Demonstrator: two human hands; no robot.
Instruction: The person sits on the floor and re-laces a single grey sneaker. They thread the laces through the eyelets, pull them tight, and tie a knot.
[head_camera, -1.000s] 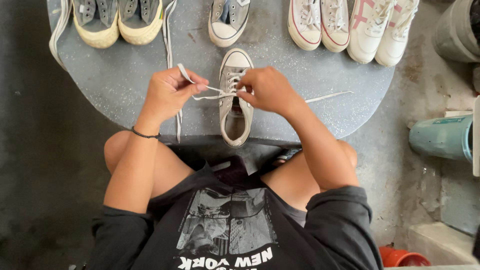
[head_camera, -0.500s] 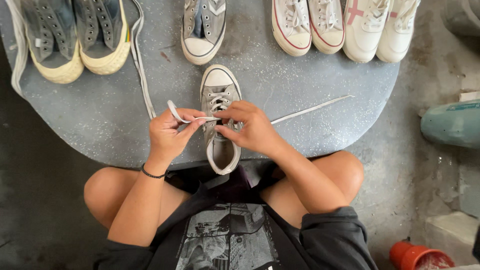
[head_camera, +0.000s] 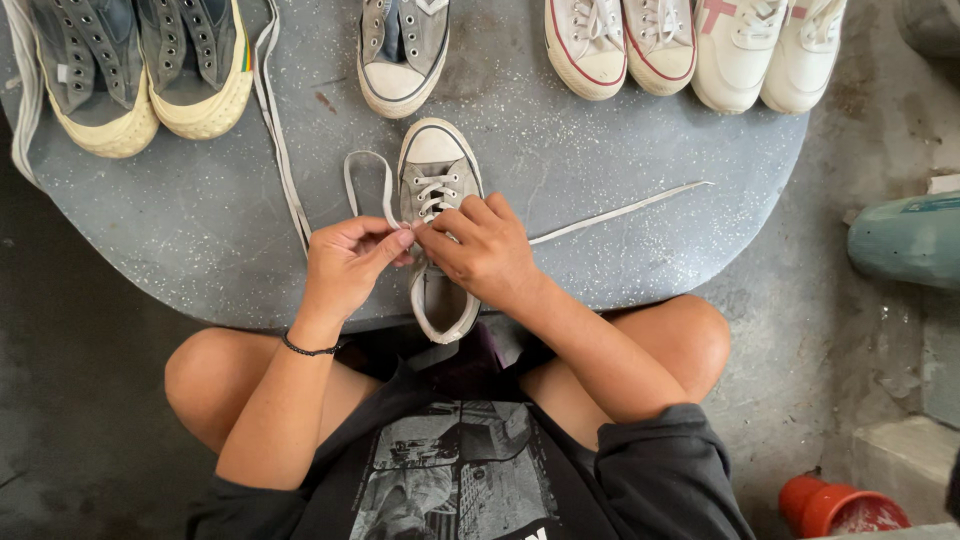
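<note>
At the table's (head_camera: 200, 260) near edge lies a grey sneaker (head_camera: 436, 190). The left hand (head_camera: 345, 265) pinches its white lace (head_camera: 365, 175) in closed fingers; the right hand (head_camera: 480, 248) grips the sneaker's laces, fingers together.

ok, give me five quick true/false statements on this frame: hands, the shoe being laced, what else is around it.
1. Both hands, left hand and right hand, meet over the grey shoe. True.
2. The grey shoe lies on the floor. False: it lies on the round grey table, heel end over the near edge.
3. The left hand pinches a white lace that loops out to the shoe's left. True.
4. The left wrist is bare. False: it wears a thin dark bracelet.
5. An orange cup stands on the table. False: it stands on the floor at lower right.
</note>
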